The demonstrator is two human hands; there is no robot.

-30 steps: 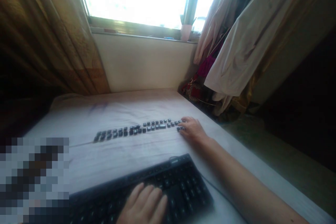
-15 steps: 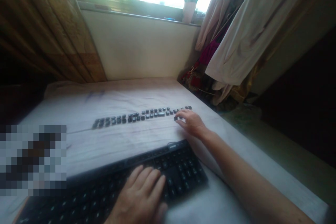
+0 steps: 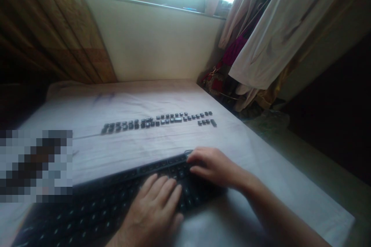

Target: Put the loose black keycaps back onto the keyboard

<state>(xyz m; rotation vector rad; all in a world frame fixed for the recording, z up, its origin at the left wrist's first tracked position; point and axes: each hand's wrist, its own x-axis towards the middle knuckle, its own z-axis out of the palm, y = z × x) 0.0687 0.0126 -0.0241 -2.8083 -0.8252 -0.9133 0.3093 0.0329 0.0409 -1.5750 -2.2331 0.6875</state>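
Loosely curled, the right hand (image 3: 213, 165) has thumb and forefinger a narrow gap apart over the keyboard (image 3: 101, 204), near its far right corner; whether they pinch a key, I cannot tell. Half a second ago it was out at the loose keycaps (image 3: 162, 122), so the work has come back from them to the board. Left hand (image 3: 153, 206) stays laid across the keys, fingers stretched side by side, apparently steadying it. Beyond the board, the caps lie in rows on the white cloth (image 3: 269, 185); with the hand gone, a short group (image 3: 204, 122) at their right end shows uncovered.
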